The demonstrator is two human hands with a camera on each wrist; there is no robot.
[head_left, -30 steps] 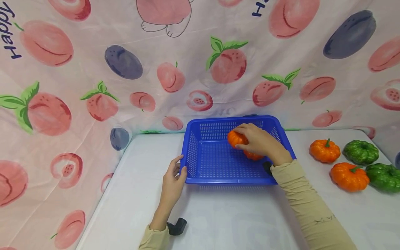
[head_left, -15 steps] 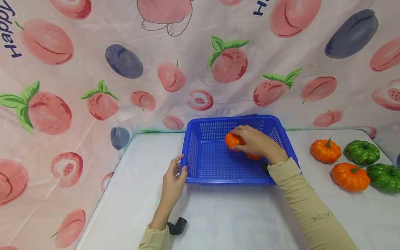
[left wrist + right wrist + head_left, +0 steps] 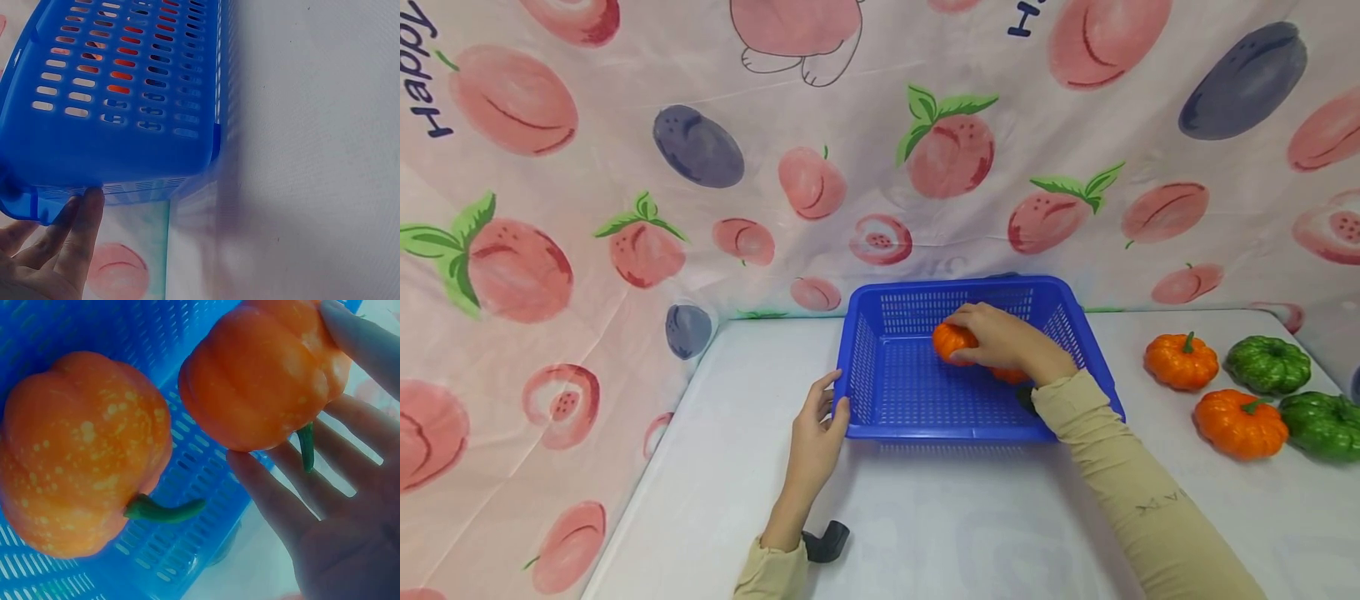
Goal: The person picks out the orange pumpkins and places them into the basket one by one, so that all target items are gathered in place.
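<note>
My right hand [image 3: 1000, 337] holds a small orange pumpkin [image 3: 953, 342] inside the blue plastic basket [image 3: 973, 434]. In the right wrist view, thumb and fingertips grip this pumpkin [image 3: 259, 378] by its sides, its green stem between the fingers. A second orange pumpkin [image 3: 81, 456], speckled yellow, lies beside it in the basket; in the head view the forearm and hand mostly cover that pumpkin [image 3: 1011, 375]. My left hand [image 3: 814, 437] holds the basket's left rim near the front corner. From the left wrist, its fingers [image 3: 84, 231] reach under the rim against the wall.
Right of the basket, on the white table [image 3: 955, 525], lie two orange pumpkins [image 3: 1181, 362], [image 3: 1240, 424] and two green pumpkins [image 3: 1267, 365], [image 3: 1321, 426]. A fruit-printed cloth [image 3: 880, 167] hangs behind the basket. A black wrist device [image 3: 826, 542] sits at the left wrist.
My right hand has shifted the held pumpkin left and slightly toward me within the basket. My left hand and the basket stay where they were.
</note>
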